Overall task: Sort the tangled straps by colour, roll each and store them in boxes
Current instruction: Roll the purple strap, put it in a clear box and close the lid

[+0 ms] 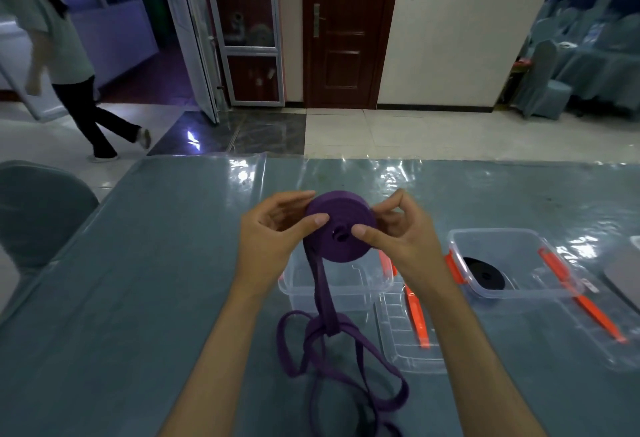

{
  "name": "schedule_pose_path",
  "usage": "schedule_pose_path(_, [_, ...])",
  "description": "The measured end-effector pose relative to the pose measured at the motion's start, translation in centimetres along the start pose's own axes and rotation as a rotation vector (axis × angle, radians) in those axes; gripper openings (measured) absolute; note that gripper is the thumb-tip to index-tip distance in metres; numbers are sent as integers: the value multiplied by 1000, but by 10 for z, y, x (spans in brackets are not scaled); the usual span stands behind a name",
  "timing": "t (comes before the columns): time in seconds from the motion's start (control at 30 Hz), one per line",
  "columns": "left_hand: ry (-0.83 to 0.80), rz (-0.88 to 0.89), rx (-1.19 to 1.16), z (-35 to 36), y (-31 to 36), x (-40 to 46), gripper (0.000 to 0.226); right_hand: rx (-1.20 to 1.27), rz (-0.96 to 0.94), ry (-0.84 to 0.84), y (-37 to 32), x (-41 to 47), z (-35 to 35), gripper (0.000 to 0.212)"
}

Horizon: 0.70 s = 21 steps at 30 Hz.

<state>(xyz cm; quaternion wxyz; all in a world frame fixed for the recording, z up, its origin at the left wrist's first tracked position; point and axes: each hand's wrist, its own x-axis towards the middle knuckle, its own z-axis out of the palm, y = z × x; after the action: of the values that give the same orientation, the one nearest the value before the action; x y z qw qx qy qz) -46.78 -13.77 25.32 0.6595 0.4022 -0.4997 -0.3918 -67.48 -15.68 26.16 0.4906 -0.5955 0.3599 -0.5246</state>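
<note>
Two hands (341,228) hold one purple roll (341,225) (two boxes (512,263) behind).

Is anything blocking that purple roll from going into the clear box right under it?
Nothing visible does. The purple roll, held by the left hand and right hand, sits above the open box. Its unrolled tail still hangs to the table.

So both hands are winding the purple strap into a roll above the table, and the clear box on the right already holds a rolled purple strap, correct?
Not quite. The head view shows the roll in the right-hand clear box is black, not purple. The rest holds: the left hand and right hand are winding the purple strap.
</note>
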Motion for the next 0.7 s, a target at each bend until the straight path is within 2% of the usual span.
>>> schedule_pose_path(0.1, [-19, -6, -5, 2, -1, 0, 30, 0, -33, 31, -4, 0, 1, 41])
schedule_pose_path(0.2, [-94, -35, -16, 2, 0, 3, 40, 43, -67, 92, -1, -1, 2, 32])
schedule_pose_path(0.23, [-80, -26, -11, 2, 0, 4, 41, 47, -51, 94, 0, 0, 2, 28])
schedule_pose_path(0.37, [12, 4, -8, 8, 3, 3, 32, 28, -16, 56, -4, 1, 1, 35])
schedule_pose_path(0.43, [-11, -27, -24, 8, 1, 1, 28, 51, -69, 83, -7, 0, 2, 39])
schedule_pose_path(0.53, [-78, -51, -15, 5, 1, 3, 33, 76, -72, 121, -4, 0, 3, 29])
schedule_pose_path(0.7, [1, -31, 4, 8, 3, 4, 28, 47, -9, 44, -8, 0, 1, 42])
